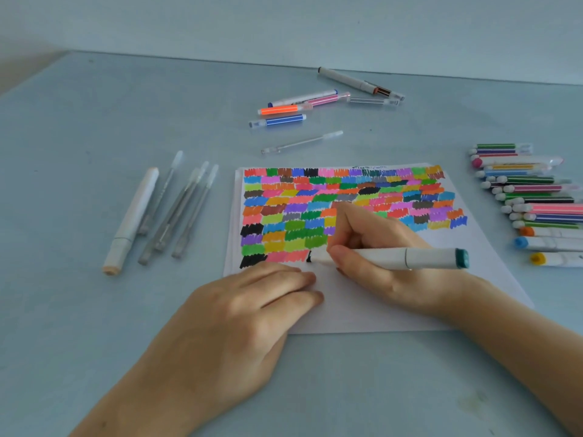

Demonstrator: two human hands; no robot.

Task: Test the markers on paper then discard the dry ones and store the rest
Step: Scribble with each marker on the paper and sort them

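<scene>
- head view: the right hand [375, 244] pinches a white marker with a teal end cap [410, 258], its tip touching the paper [362, 307] at the end of the bottom row of colour swatches, where a dark mark sits.
- the left hand [249, 313] lies flat, fingers straight and together, pressing on the paper's near left part.
- the paper lies in the middle of the table [94, 121].
- a row of capped markers [533, 200] lies at the table's right edge.
- a white marker and clear pens [164, 212] lie to the paper's left.
- more pens [315, 102] lie scattered near the far edge.
</scene>
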